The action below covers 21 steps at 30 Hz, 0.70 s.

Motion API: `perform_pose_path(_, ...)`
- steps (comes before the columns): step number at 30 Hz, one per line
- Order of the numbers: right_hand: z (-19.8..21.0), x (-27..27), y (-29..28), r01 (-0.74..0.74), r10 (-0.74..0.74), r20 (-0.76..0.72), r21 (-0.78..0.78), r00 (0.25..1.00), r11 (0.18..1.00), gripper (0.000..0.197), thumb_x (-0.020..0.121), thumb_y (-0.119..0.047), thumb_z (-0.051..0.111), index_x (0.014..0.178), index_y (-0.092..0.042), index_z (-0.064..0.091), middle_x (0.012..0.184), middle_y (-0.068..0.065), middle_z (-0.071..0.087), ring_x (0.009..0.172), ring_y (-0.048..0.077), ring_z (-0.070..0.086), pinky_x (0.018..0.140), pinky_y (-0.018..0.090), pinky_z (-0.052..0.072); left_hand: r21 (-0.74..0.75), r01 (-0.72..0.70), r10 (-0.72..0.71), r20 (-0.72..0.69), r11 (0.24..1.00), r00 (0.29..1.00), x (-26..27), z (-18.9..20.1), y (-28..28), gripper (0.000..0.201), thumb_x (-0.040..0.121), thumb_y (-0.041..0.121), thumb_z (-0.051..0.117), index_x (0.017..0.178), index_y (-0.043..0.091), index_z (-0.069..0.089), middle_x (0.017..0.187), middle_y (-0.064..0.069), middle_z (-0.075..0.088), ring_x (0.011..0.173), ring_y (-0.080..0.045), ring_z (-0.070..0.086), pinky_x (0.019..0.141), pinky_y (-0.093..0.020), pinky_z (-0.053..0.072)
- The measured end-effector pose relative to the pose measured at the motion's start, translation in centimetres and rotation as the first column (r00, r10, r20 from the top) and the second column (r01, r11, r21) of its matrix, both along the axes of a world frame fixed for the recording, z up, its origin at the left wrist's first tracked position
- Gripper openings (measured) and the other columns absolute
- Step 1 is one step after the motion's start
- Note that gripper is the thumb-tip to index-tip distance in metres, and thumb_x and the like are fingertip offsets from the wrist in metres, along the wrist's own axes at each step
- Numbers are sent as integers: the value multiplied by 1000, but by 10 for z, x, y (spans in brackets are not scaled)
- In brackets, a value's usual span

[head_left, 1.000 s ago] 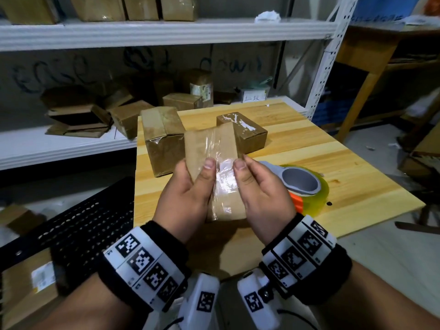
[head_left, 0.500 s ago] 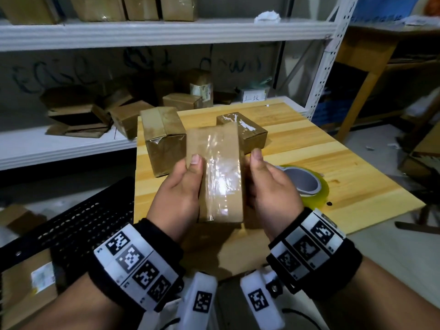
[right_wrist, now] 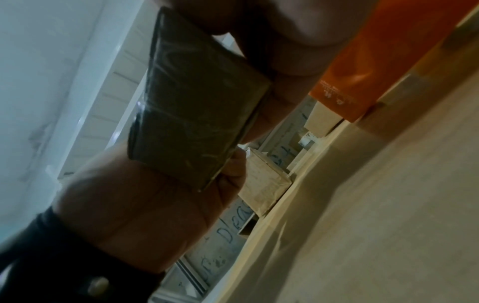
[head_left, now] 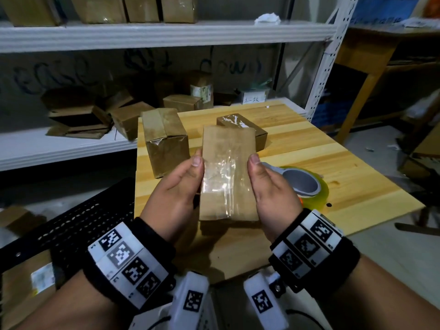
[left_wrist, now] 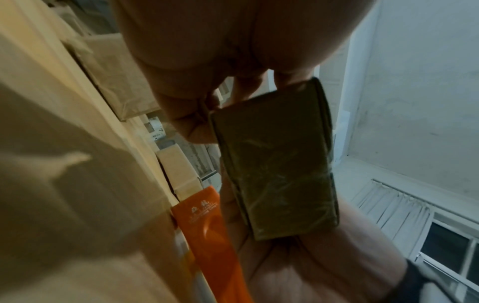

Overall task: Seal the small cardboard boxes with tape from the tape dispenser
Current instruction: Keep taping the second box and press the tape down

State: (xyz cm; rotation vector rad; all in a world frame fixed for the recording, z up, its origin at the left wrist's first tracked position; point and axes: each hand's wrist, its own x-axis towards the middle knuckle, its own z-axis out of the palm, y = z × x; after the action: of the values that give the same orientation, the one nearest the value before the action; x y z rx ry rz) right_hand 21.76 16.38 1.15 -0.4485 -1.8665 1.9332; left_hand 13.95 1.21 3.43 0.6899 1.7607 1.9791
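I hold a small flat cardboard box [head_left: 227, 172] above the wooden table [head_left: 345, 172], its top face crossed by clear tape. My left hand [head_left: 177, 186] grips its left edge and my right hand [head_left: 269, 189] grips its right edge, thumbs on top. The underside of the box [left_wrist: 274, 170] shows taped in the left wrist view, and again as the box [right_wrist: 194, 98] in the right wrist view. The tape dispenser [head_left: 302, 184], grey with yellowish tape and an orange part, lies on the table just right of my right hand.
A taller taped box [head_left: 165, 141] stands left of centre on the table and a small taped box [head_left: 245, 128] behind the held one. Shelving [head_left: 154, 34] with several boxes runs behind. A black crate [head_left: 78, 220] sits on the floor at left.
The box has turned from tilted left to nearly square in front of me. Both thumbs slid from its middle out to its side edges.
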Motion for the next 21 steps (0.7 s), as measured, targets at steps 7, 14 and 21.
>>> perform_pose_path(7,10,1,7,30,-34,57,78,998,996,46,106,-51,49,97,-15,78,89,1,83,83,16,80,73,30,62,-1,-28,28,24,1000,999,-6,-1,3,32,99,35,54,122,20,70,110,-8,78,103,-29,75,86,-46,61)
perform_pose_path(14,18,-5,8,24,-25,17,66,1000,998,79,78,-70,75,140,-23,64,121,-3,76,109,15,75,95,47,62,45,-177,168,156,983,973,-18,2,2,34,103,33,55,122,10,69,111,-14,77,103,-34,74,88,-52,61)
perform_pose_path(21,17,-25,18,113,-113,-27,-32,993,993,24,94,-25,76,115,-21,66,97,2,79,81,18,80,62,35,63,13,-270,266,116,963,957,-40,8,-3,38,99,50,60,104,16,76,90,-4,74,83,-25,68,71,-40,53)
